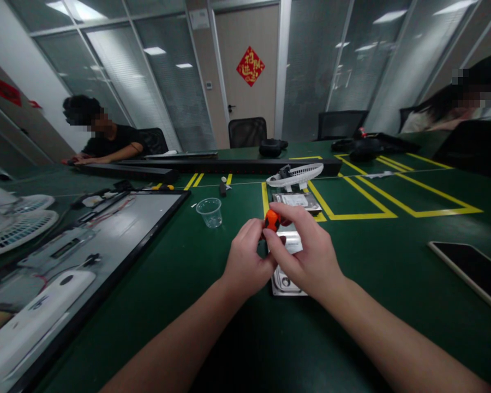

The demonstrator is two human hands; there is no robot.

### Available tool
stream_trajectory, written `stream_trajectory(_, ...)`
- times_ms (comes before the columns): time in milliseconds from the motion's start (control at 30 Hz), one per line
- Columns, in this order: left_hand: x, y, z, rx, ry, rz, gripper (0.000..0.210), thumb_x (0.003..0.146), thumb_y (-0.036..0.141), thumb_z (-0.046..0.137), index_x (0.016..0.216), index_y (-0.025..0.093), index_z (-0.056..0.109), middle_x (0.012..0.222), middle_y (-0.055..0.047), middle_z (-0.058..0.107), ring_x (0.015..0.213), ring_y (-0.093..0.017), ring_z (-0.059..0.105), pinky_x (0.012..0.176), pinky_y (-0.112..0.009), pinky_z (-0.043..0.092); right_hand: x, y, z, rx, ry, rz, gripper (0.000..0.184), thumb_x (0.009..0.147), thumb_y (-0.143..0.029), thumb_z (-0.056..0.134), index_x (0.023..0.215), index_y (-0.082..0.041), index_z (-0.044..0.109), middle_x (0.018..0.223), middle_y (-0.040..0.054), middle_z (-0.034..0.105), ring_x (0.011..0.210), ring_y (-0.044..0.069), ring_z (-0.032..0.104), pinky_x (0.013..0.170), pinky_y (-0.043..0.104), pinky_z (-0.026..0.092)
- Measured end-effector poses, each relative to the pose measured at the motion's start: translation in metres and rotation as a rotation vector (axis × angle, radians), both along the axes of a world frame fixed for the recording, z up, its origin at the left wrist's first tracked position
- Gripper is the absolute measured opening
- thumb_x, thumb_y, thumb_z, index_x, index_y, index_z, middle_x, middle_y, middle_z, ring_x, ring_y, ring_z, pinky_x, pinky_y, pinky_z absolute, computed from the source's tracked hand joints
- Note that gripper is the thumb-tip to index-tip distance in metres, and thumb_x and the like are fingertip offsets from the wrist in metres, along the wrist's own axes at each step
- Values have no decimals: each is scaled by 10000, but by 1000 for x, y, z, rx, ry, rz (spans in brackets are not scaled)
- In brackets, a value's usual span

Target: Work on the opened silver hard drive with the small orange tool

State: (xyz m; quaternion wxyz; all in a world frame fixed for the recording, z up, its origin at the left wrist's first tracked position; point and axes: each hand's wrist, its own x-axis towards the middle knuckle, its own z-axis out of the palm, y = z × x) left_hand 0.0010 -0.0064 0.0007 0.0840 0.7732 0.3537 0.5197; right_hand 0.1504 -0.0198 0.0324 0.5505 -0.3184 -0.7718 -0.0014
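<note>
My right hand is closed, with thumb and fingertips pinching the orange-and-black handle of a screwdriver. The handle points toward me, so its shaft and tip are hidden. My left hand is closed too, its fingertips pressed against the screwdriver's left side. Under both hands a silver hard drive lies on the green table, partly covered by my fingers and wrists. Just beyond is a second hard drive with a white label. A clear plastic cup stands upright to the left of my hands.
On the left lies a large opened flat panel with a white device on it, beside white fan parts. A round white grille sits beyond the drives. A phone lies right. Two people sit across the table.
</note>
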Motion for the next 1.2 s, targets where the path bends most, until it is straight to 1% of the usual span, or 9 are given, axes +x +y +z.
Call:
stream_trajectory(167,0,1,-1,-53,-13,-47,69,943,210,637,1003,191,608,963,-61,672,865,-207,638,771,-327,499,0,0,-1,7,3,-7,409,950,-192,654,1347,-220,558,1120,64,691,981,211,658,892,383,575)
stream_trajectory(300,0,1,-2,-81,-21,-64,56,963,233,631,998,191,620,975,-65,685,876,-207,652,781,-323,503,-1,0,-1,10,8,-3,399,947,-184,654,1335,-199,566,1115,70,690,984,207,659,898,367,570)
stream_trajectory(700,0,1,-1,-92,-32,-86,67,954,206,632,1015,180,631,973,-59,683,879,-202,663,789,-312,504,0,-1,0,6,-1,-5,408,950,-189,651,1348,-201,560,1105,72,689,975,210,658,886,373,572)
stream_trajectory(933,0,1,-3,-109,-27,-94,60,975,228,615,1016,185,623,979,-67,679,877,-210,654,790,-327,505,0,-1,-2,-1,-13,21,519,961,-173,630,1460,-228,501,1200,78,689,1023,217,655,933,394,566)
stream_trajectory(1067,-1,1,-3,-106,-26,-99,53,972,229,616,1002,185,615,956,-63,670,863,-210,648,770,-328,501,0,-2,0,-6,-16,49,495,969,-166,594,1454,-228,513,1176,76,689,1012,220,650,916,402,563)
stream_trajectory(1200,-1,1,-2,-100,-23,-109,108,957,196,611,1064,187,623,1018,-78,691,910,-222,655,807,-345,510,1,-2,-1,-11,-20,53,470,978,-169,571,1444,-196,520,1148,84,689,1011,220,648,898,395,559)
